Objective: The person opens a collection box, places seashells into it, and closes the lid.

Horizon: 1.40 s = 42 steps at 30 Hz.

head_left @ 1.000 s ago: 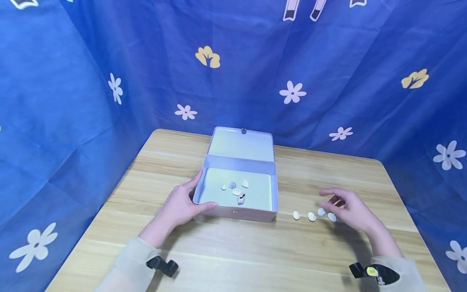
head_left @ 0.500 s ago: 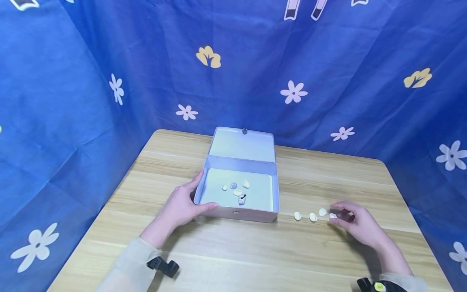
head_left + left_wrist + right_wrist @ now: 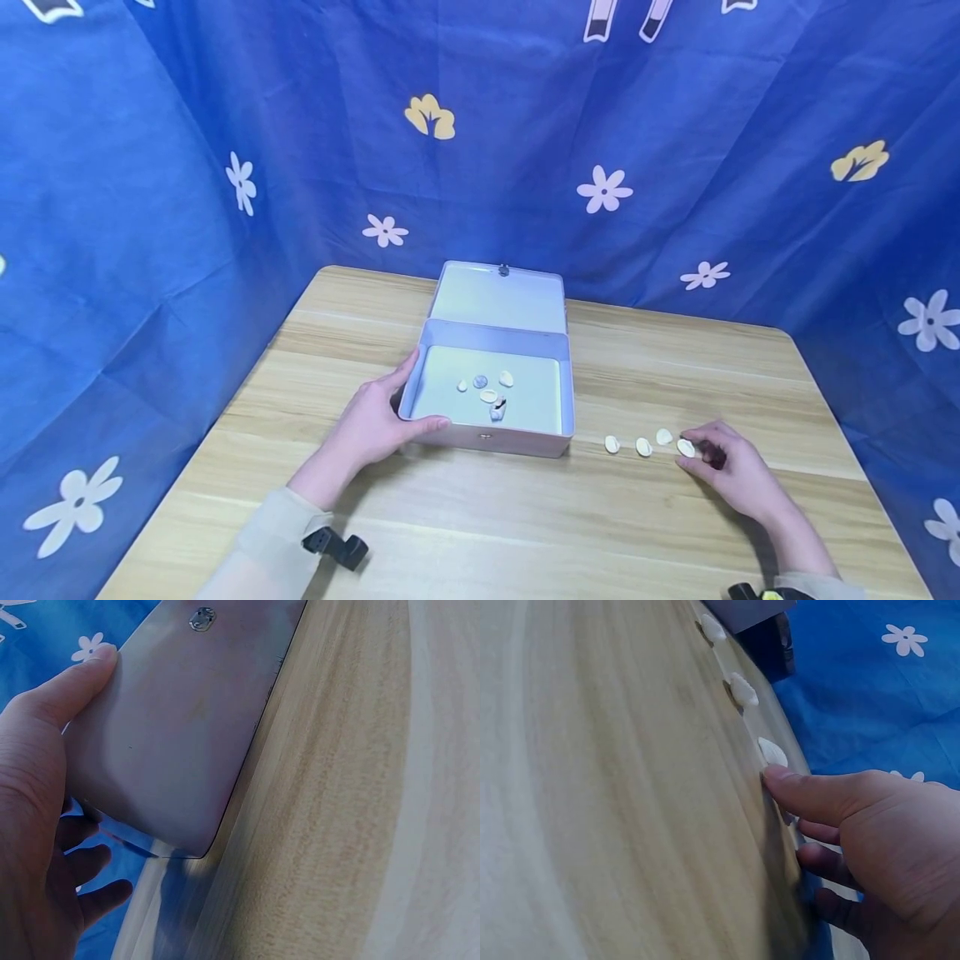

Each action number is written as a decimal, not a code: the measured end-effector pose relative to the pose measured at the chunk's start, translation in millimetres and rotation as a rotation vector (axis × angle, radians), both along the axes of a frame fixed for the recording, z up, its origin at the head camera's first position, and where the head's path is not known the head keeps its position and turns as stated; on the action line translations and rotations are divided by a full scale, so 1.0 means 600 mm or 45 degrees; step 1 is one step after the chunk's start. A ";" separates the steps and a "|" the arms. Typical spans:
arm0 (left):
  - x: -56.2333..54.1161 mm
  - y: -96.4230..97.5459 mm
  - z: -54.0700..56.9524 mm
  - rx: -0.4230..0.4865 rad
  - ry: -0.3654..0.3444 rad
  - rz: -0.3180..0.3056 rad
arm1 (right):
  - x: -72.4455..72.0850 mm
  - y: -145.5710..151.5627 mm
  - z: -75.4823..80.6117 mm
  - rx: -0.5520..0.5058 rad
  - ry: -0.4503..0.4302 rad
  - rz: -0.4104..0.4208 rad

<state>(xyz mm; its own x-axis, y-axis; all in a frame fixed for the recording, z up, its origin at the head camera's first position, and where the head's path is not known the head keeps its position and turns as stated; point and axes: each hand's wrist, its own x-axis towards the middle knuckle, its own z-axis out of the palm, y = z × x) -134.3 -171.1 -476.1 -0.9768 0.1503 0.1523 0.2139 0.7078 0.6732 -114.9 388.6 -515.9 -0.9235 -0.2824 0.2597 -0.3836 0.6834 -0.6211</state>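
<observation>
Farther right than before, the right hand [image 3: 738, 477] apparently pinches the rightmost seashell [image 3: 686, 447], while the left hand [image 3: 372, 422] still grips the hinged box [image 3: 517, 442].

Downward head and close wrist views share tabletop [image 3: 510, 525].

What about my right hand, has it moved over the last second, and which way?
Yes. In the head view, your right hand has moved to the right and toward you, farther from the open box.
</observation>
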 end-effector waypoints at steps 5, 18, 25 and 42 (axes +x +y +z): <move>0.001 0.000 -0.002 -0.003 -0.013 0.007 | 0.002 -0.004 -0.003 0.006 0.039 -0.019; 0.002 0.001 -0.001 -0.001 -0.013 0.009 | -0.001 -0.001 0.021 0.008 -0.079 -0.084; 0.002 0.001 -0.001 0.012 -0.013 0.001 | -0.017 -0.010 0.064 0.035 -0.145 -0.023; 0.002 0.001 0.005 0.018 -0.020 -0.003 | -0.092 -0.088 0.159 0.105 -0.110 0.115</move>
